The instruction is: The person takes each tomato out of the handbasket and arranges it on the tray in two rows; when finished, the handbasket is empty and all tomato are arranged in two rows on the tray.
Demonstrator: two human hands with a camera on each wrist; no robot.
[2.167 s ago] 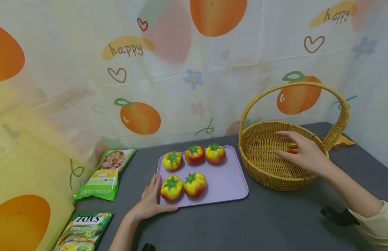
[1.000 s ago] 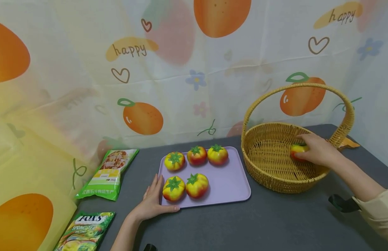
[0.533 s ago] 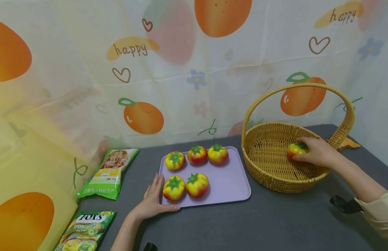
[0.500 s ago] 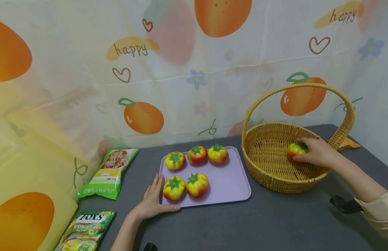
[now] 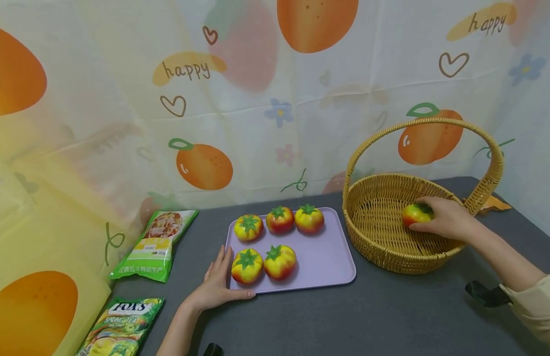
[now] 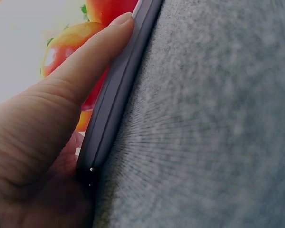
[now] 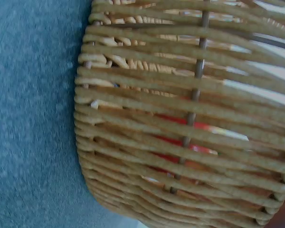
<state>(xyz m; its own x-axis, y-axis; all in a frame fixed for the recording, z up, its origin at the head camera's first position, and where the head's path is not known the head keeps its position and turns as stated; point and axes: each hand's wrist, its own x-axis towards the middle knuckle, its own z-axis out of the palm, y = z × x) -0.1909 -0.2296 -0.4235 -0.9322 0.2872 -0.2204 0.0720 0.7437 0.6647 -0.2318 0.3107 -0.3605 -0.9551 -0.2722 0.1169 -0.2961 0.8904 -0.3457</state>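
Observation:
In the head view, a yellow-and-red tomato [image 5: 416, 215] with a green top is gripped by my right hand [image 5: 448, 219] inside the wicker basket [image 5: 404, 259]. The fingers lie over its top and the thumb is at its near side. My left hand [image 5: 214, 286] rests at the near left corner of the lilac tray [image 5: 324, 257], fingers along its left side, thumb along its front edge. Several similar tomatoes, such as a front one [image 5: 280, 263], sit on the tray. The left wrist view has the straight thumb [image 6: 92, 59] against the tray's rim. In the right wrist view, basket weave [image 7: 180, 104] hides the hand.
Two packets lie on the left, a green-and-white food bag [image 5: 155, 244] and a FOX'S candy bag [image 5: 123, 326]. The basket's tall handle [image 5: 417, 121] arches over its opening. Something orange [image 5: 493, 203] lies behind the basket. A fruit-print cloth [image 5: 257, 148] hangs behind the dark table [image 5: 346, 321].
My right hand has lowered into the basket and taken hold of the tomato. Over the last second, hand and tomato have shifted slightly left. My left hand stays at the tray corner.

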